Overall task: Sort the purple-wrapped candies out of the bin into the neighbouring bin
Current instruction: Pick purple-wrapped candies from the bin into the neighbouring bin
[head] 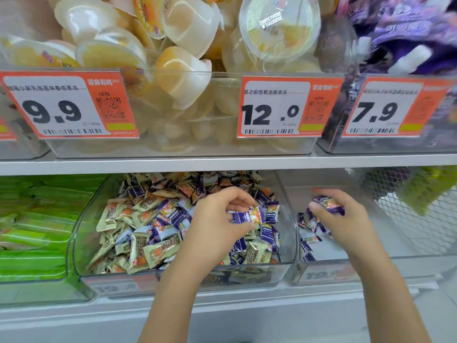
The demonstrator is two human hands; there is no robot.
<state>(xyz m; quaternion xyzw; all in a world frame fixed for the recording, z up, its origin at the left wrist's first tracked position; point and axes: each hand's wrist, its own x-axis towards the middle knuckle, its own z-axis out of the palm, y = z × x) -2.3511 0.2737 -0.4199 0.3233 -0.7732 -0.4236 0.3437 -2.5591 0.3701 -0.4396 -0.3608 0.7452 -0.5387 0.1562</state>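
Two shelves (222, 164) of clear bins fill the view. On the upper one, orange price tags read 9.9 (66, 105), 12.0 (284, 107) and 7.9 (393, 110); the Chinese product names above the figures are too blurred to read surely. Behind them sit jelly cups (183, 70) and, to the right, purple pouches (405, 28).

Below, the mixed bin (81, 243) holds beige and purple-wrapped candies heaped together; its front tag shows a blurred 19. To its right the neighbouring bin (294, 233), also tagged 19, holds a small cluster of sorted purple candies (306, 233) on its left side. A green-packet bin (34, 231) stands at the far left.

Both forearms reach up from the bottom edge. The left hand (217, 221) hovers over the mixed bin's right half, fingers curled, pinching a purple-wrapped candy (248, 216) between thumb and fingertips. The right hand (338, 219) is inside the neighbouring bin, above the sorted cluster, fingers curled round a purple candy (329, 204).
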